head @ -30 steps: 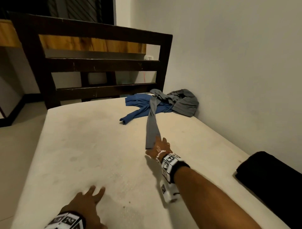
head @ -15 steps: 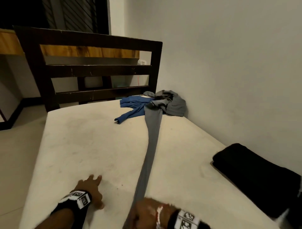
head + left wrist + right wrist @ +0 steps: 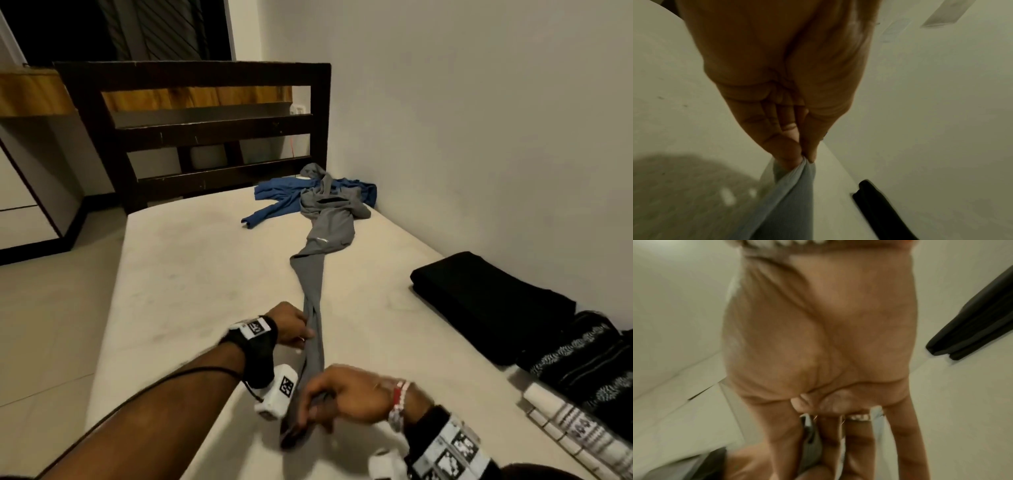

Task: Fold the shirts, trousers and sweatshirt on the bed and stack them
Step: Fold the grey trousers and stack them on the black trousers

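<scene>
Grey trousers [image 3: 317,270] stretched along the bare mattress [image 3: 191,274], waist bunched at the far corner over a blue shirt [image 3: 274,197]. Left hand [image 3: 291,325] pinches one leg between thumb and fingertips [image 3: 791,152]. Right hand [image 3: 342,394] holds the leg end, fingers curled round the cloth. Folded black garment [image 3: 489,301] lies by the wall. Small pale mark on the trousers, unreadable.

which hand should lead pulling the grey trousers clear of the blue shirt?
Right hand, probably: it grips the leg end of the grey trousers nearest the body. The left hand pinches mid-leg, better for guiding. The waist lies on the blue shirt.
</scene>
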